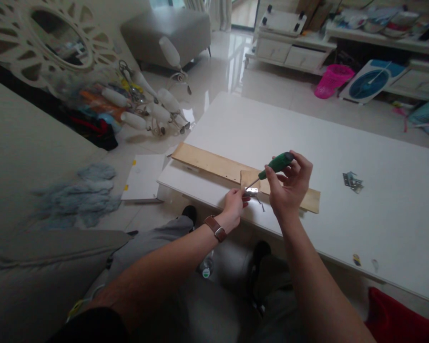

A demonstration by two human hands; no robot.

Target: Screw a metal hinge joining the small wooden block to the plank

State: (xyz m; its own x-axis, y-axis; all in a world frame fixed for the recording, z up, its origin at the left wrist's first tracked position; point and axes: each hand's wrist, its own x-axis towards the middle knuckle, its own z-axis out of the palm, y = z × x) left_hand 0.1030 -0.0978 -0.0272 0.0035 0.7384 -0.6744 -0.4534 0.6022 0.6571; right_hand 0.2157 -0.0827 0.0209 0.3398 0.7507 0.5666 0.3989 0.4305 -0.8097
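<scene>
My right hand (291, 183) is closed around the green handle of a screwdriver (277, 163), which slants down to the left. Its tip meets the left part of a silver metal hinge (251, 191) at the near edge of a short wooden piece (249, 178). That piece lies across a long wooden board (207, 162). Pinched at the hinge's left end, close to the screwdriver tip, are the fingers of my left hand (234, 204); whether a screw is between them is hidden. Loose screws (262, 206) lie just right of the hinge on the white table (307, 138).
More metal hinges (352, 182) lie in a pile on the table's right side. Two small items, one a yellow-black piece (356, 259), rest near its front edge. A white panel (143, 178) is on the floor at left, beside a grey cloth (89, 195). A lamp (159, 112) stands behind.
</scene>
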